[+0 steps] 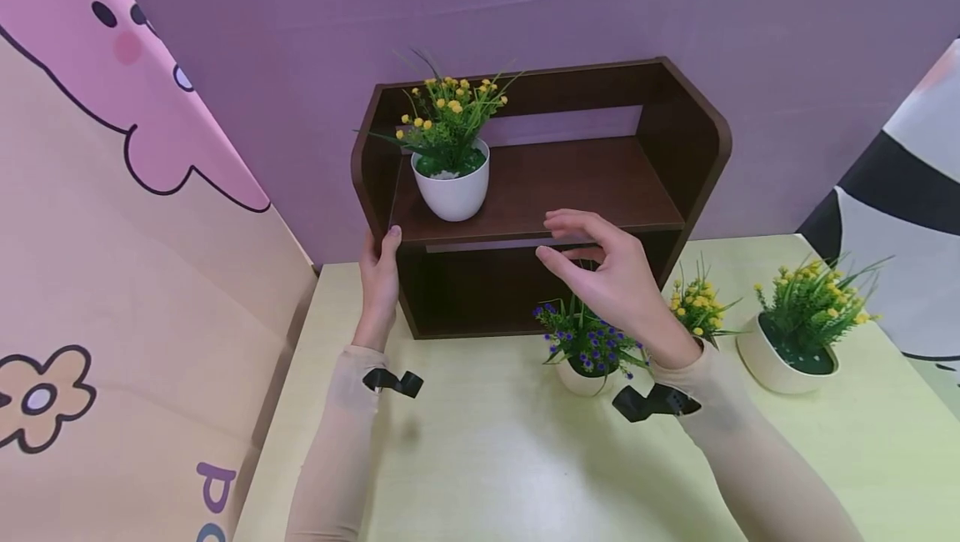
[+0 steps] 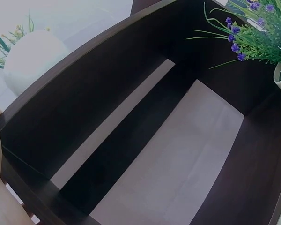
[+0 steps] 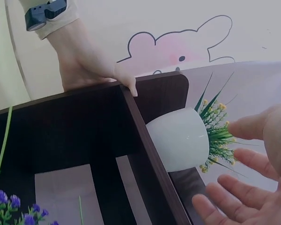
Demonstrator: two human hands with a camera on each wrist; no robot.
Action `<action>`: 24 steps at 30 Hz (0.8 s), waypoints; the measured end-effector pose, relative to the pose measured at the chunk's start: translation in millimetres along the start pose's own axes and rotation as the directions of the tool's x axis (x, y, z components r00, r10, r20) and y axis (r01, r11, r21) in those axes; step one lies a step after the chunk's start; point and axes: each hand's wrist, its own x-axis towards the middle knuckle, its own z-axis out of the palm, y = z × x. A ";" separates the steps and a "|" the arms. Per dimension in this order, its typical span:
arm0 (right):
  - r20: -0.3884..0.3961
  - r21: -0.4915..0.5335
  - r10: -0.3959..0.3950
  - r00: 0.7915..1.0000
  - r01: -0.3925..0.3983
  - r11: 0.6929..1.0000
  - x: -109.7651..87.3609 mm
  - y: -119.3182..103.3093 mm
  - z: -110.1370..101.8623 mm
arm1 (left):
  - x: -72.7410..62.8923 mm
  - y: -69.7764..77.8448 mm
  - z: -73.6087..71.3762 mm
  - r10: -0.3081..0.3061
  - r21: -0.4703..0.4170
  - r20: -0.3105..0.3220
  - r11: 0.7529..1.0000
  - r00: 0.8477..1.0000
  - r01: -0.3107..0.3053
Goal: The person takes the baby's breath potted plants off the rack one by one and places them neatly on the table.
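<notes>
A dark brown two-tier shelf [image 1: 585, 183] stands against the purple wall. My left hand [image 1: 379, 285] grips its left side panel, thumb over the front edge where the upper board meets it. On the left part of the upper board sits a white pot [image 1: 453, 193] of yellow flowers, upright. My right hand [image 1: 617, 273] hovers in front of the shelf with fingers spread and lightly bent, holding nothing. In the right wrist view, its fingers [image 3: 243, 192] are apart from the white pot [image 3: 180, 140]. Below it stands a potted plant with purple flowers [image 1: 592, 346].
On the table [image 1: 480, 442], right of the shelf, are a yellow-flowered plant [image 1: 699, 307], partly hidden by my right forearm, and another in a pale pot [image 1: 783, 358]. A cartoon-printed wall panel [image 1: 142, 275] borders the left side.
</notes>
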 end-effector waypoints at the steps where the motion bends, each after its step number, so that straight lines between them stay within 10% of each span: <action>1: -0.001 0.006 0.004 1.000 -0.004 1.000 1.1 -0.6 1.1 | 0.4 -0.3 0.1 0.001 -0.002 0.002 1.000 1.000 -0.001; 24: 0.045 0.039 0.021 0.999 -0.023 0.999 31.0 -11.3 23.5 | 1.3 -1.2 -1.0 0.011 -0.010 0.005 1.000 1.000 -0.011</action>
